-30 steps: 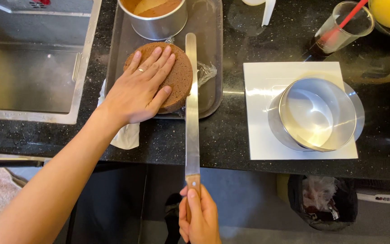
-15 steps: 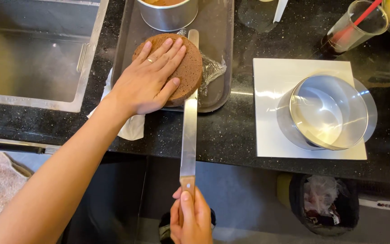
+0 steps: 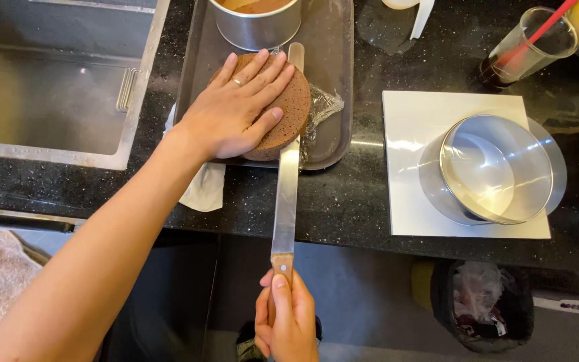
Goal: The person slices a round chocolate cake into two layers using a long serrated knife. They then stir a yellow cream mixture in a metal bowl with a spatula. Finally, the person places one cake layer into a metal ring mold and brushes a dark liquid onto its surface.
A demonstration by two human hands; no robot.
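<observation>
Since the earlier frame the long knife [image 3: 287,174] has been drawn against the cake's right edge. Its wooden handle is gripped by the closed right hand [image 3: 285,320] at six o'clock. The left hand [image 3: 239,110] is spread flat on the round brown cake [image 3: 291,110], which lies on the dark tray [image 3: 333,80]. The sponge is judged soft and crumbly, best steadied from above. At three o'clock a metal ring [image 3: 494,167] rests on a white board [image 3: 410,121].
</observation>
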